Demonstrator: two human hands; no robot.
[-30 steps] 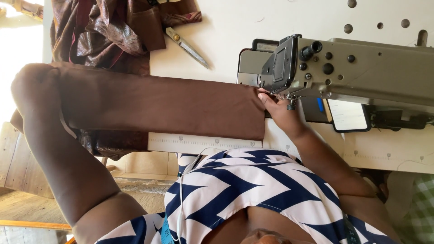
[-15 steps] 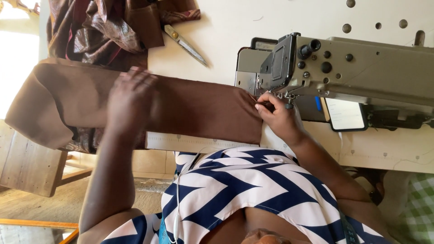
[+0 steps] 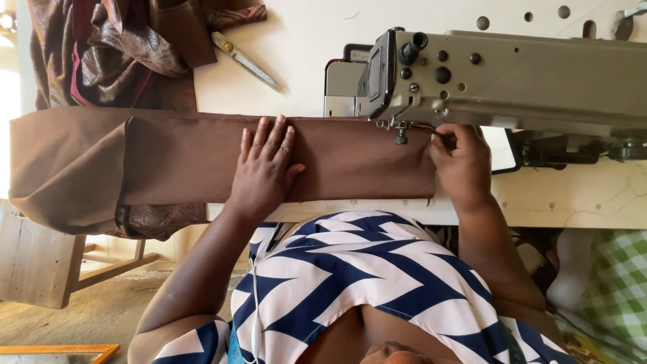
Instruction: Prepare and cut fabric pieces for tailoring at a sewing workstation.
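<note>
Brown matte cloth under flat left hand, beside grey metal sewing machine

A pale cream wooden worktable with round holes fills the upper view. Below it lie a dusty concrete floor and a weathered wooden bench, with bright daylight at the left edge.

The folded cloth lay across the table, its right end under the head of the sewing machine and its left end hanging past the table's edge. The left hand rested flat on the cloth's middle, while the right hand sat at the cloth's end just beside the needle. Behind the cloth lay scissors, with a heap of fabric to their left.
</note>
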